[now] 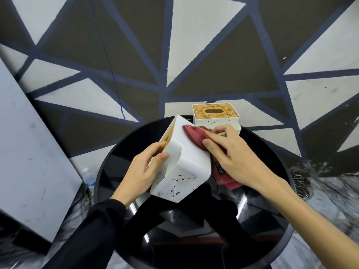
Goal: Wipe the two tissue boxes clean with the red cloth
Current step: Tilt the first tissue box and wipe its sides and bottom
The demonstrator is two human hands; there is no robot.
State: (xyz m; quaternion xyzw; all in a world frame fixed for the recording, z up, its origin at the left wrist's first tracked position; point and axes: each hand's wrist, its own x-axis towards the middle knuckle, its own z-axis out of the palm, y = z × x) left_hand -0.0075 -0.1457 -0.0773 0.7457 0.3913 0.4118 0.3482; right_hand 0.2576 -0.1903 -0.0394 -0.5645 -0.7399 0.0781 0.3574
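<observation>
My left hand (143,171) grips a white tissue box (186,162), holding it tilted above the round black table (108,171). Its wooden lid faces left and dark specks dot its lower face. My right hand (229,152) presses the red cloth (196,133) against the box's upper right side, fingers laid over the cloth; more cloth hangs below my palm. The second tissue box (215,117), white with a brown stained lid and dark specks on its front, stands upright at the table's far edge, right behind the cloth.
A plastic water bottle (89,179) stands on the floor left of the table. A grey panel (29,142) leans at the left. A metal chain (302,185) lies on the floor at the right. The floor carpet has a triangle pattern.
</observation>
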